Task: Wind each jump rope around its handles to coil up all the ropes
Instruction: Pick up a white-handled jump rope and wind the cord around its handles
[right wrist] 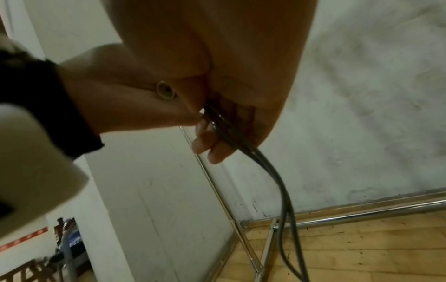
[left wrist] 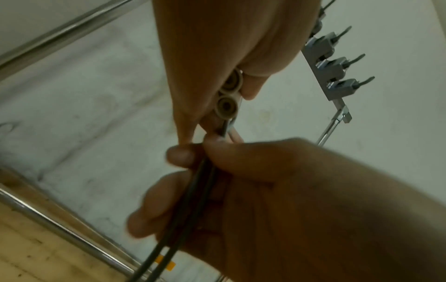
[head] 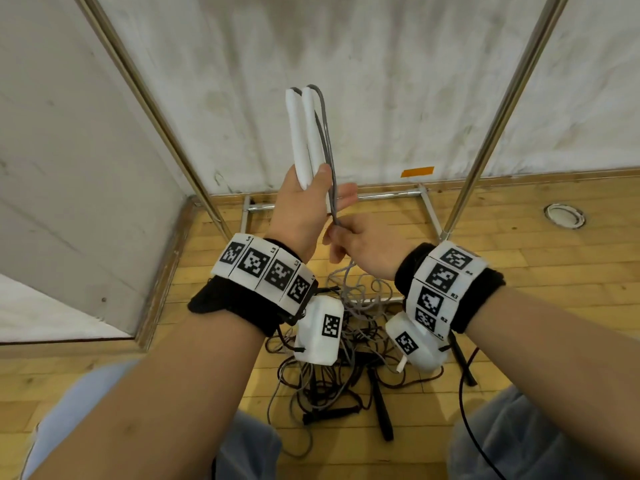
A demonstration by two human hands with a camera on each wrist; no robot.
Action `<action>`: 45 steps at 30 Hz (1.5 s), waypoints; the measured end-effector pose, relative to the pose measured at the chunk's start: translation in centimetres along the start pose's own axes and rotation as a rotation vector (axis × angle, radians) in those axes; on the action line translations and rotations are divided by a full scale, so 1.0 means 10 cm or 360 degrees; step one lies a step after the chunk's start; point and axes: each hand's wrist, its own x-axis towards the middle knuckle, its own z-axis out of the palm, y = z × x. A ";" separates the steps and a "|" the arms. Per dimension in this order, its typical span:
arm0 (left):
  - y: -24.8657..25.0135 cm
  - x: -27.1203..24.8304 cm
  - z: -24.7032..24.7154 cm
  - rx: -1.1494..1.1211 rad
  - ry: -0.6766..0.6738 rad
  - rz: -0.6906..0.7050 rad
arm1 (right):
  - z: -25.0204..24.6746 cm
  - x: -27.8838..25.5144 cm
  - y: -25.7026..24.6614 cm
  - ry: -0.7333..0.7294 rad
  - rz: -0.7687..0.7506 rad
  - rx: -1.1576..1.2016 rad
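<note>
While the left hand (head: 302,209) holds the two white handles (head: 304,133) up together, the right hand (head: 360,247) pinches the grey rope (head: 329,157) just below them. If that pinch lets go, the rope could slip down into the messy rope pile (head: 346,375) on the floor and get tangled.

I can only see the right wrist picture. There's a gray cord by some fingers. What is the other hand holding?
Observer: The left hand grips two white handles side by side, pointing up.
Child: Where does the cord go?
Observer: The gray cord comes out of the handle tops, runs down beside them, and the right hand pinches it below.
Child: Any more ropes?
Observer: Yes, a tangled pile of ropes lies on the wooden floor under both wrists.
</note>
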 end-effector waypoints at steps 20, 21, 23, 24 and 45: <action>0.19 -0.04 -0.19 0.0366 0.0442 0.0487 | -0.30 -0.12 0.00 0.0046 -0.0087 -0.0456; 0.22 -0.02 -0.23 0.0452 0.0512 0.0552 | -0.33 -0.12 0.02 0.0073 -0.0086 -0.0454; 0.26 0.04 -0.34 0.0616 0.0580 0.0621 | -0.36 -0.10 0.04 0.0174 -0.0115 -0.0434; 0.27 0.07 -0.40 0.0754 0.0587 0.0629 | -0.37 -0.10 0.04 0.0195 -0.0118 -0.0436; -0.18 0.08 -0.38 0.1997 -0.0591 0.0410 | -0.65 0.00 -0.05 0.0700 -0.0413 -0.0571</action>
